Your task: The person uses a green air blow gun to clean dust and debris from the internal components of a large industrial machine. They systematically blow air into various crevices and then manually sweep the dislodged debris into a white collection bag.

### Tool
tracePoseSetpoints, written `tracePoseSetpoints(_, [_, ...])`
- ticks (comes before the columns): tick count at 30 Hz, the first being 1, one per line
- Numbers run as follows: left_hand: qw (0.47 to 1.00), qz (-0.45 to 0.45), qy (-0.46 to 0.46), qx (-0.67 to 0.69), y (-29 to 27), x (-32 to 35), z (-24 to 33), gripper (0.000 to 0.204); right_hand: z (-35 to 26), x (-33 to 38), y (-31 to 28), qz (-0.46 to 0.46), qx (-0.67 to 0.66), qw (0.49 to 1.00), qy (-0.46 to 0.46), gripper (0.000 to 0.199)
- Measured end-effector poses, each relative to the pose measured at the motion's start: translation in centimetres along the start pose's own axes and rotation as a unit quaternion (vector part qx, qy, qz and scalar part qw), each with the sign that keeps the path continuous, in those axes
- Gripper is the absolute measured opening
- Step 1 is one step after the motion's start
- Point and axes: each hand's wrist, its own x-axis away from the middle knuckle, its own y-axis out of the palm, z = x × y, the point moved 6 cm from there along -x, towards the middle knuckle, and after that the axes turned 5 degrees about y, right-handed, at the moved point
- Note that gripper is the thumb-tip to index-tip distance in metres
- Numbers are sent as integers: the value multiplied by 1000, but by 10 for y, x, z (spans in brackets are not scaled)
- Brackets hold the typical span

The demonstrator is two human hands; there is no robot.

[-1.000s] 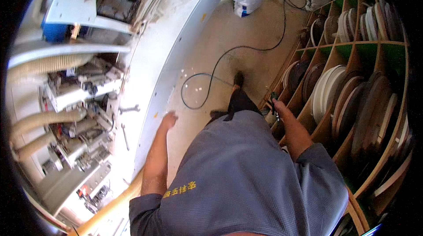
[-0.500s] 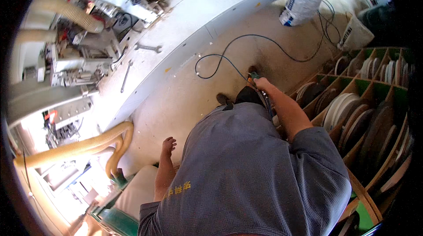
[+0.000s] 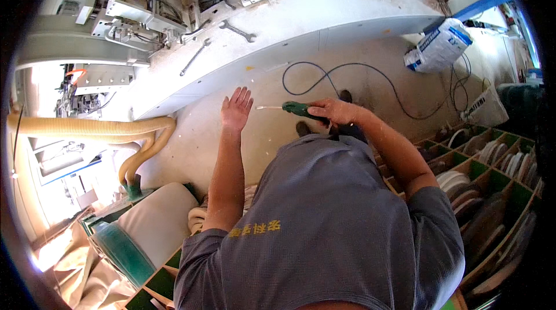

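My right hand point(image 3: 340, 112) is wrapped round a green air blow gun point(image 3: 296, 108) with a thin metal nozzle. It is held level in front of me, with the nozzle pointing left toward my other hand. My left hand point(image 3: 236, 108) is raised with the palm showing and the fingers stretched out, holding nothing. A small gap separates the nozzle tip from its fingers. A dark air hose point(image 3: 359, 64) loops over the floor and runs up toward my right hand, where its joint with the gun is hidden.
Two wrenches point(image 3: 237, 31) lie on the pale machine base ahead. A ribbed yellow duct point(image 3: 87, 126) runs on the left, above a green bin point(image 3: 124, 249). Round discs stand in a wooden rack point(image 3: 489, 165) on the right. A white-and-blue sack point(image 3: 438, 46) stands at the far right.
My left hand has come up and forward, its fingers straightening. My right hand has turned the air blow gun to point left. The whole view has swung round.
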Motion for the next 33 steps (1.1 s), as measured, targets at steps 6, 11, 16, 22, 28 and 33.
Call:
tracePoseSetpoints(6, [1000,-9,16,16,65,-47,-11,54,-40,7,-53,214,112,930,-276,53])
tracePoseSetpoints(11, [937,93,-2,-338,54,-86,-16,52,-40,88,-91,-296,12,949,-103,45])
tracePoseSetpoints(16, [783,75,-39,-616,26,-94,-37,41,35,69,-210,-30,-171,976,-132,45])
tracePoseSetpoints(22, [801,99,-53,-589,-20,-28,-87,32,288,31,-377,371,-554,743,55,42])
tracePoseSetpoints(28, [808,222,-247,-487,-88,64,-140,22,177,-49,-351,343,-343,874,10,33])
tracePoseSetpoints(33, [813,218,-200,-502,-75,53,-146,28,67,-99,-372,322,-332,878,-118,45])
